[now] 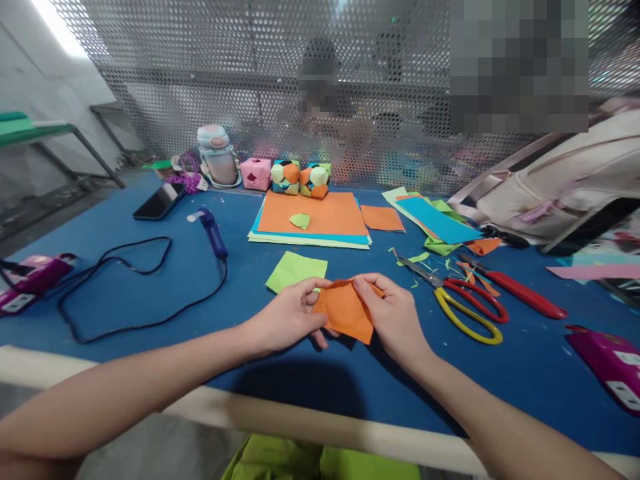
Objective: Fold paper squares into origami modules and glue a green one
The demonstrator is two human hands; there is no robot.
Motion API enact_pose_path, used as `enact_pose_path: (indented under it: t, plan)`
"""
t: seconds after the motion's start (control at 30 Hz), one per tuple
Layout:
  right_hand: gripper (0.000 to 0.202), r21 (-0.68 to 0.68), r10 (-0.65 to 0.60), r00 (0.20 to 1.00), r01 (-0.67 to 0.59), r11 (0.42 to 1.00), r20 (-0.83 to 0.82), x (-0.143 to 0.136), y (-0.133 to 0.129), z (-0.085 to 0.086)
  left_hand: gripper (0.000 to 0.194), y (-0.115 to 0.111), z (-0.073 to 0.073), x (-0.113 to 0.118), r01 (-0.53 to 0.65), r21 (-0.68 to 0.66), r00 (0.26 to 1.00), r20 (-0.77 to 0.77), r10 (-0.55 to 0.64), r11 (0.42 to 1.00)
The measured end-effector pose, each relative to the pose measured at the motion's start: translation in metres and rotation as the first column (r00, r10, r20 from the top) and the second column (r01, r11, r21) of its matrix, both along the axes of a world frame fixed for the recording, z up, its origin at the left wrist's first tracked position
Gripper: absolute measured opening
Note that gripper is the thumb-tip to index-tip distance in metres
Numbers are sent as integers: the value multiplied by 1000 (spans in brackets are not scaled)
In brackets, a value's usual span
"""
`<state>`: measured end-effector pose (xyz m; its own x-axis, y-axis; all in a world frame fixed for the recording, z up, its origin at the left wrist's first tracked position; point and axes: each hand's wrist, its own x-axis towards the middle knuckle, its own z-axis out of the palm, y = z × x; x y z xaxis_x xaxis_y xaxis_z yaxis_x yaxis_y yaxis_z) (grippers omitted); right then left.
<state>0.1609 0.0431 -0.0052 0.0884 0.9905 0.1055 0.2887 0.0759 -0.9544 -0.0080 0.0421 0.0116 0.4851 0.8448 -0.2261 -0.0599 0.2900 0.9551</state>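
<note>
An orange paper square [346, 312] is held up between both hands over the front middle of the table, its top edge slightly bent. My left hand [293, 313] pinches its left side, thumb in front and some fingers behind. On the right side, my right hand [390, 310] grips the upper corner with thumb and fingers. Just behind my left hand lies a light green paper square [297, 268], flat on the blue table [200, 360]. Farther back, a small folded green piece [300, 221] rests on a stack of orange, blue and pale green sheets [320, 207].
Scissors [450, 297], red-handled pliers [525, 293] and green paper scraps lie to the right. A blue glue gun [213, 233] with a black cord, a phone [159, 201] and a bottle [219, 157] are left. Folded paper cubes [285, 177] stand behind; a bag [565, 167] sits right.
</note>
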Motion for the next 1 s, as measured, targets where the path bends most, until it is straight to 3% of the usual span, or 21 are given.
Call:
enact_pose_path:
  t: [0.13, 0.2, 0.3, 0.33, 0.43, 0.53, 0.63, 0.73, 0.83, 1.0]
  plan:
    - [36, -126, 23, 984, -46, 991, -175, 4, 8, -3, 79, -2, 5, -6, 105, 23, 992, 73, -106, 994]
    - [36, -184, 24, 960, -78, 980, -278, 4, 9, -2, 72, -3, 5, -9, 138, 56, 988, 66, -142, 989]
    - [35, -225, 33, 935, -119, 967, -354, 5, 9, 2, 37, -5, 6, -13, 229, 105, 973, -52, -225, 968]
    - [34, -223, 54, 938, -137, 965, -341, 5, 8, 4, 33, -6, 6, -13, 266, 108, 962, -96, -256, 958]
    - [28, -179, 167, 968, -201, 963, -187, 8, 5, 9, 52, -8, 10, -12, 314, 44, 938, -168, -303, 948]
    - [24, -129, 206, 974, -218, 967, -94, 9, 3, 14, 69, -8, 13, -10, 265, 29, 948, -193, -254, 964]
    - [37, -153, 183, 952, -224, 962, -246, 7, 1, 15, 63, -7, 14, -10, 126, 119, 965, -245, -93, 985]
    - [50, -191, 244, 907, -322, 927, -344, 4, 1, 15, 63, -7, 14, -10, 27, 159, 961, -277, 18, 987]
    - [50, -224, 299, 900, -377, 899, -316, 5, 0, 15, 77, -6, 14, -10, 9, 71, 982, -189, 5, 997]
    - [44, -208, 283, 916, -347, 914, -285, 16, -4, 18, 95, -6, 17, -7, 9, -97, 999, -32, -12, 995]
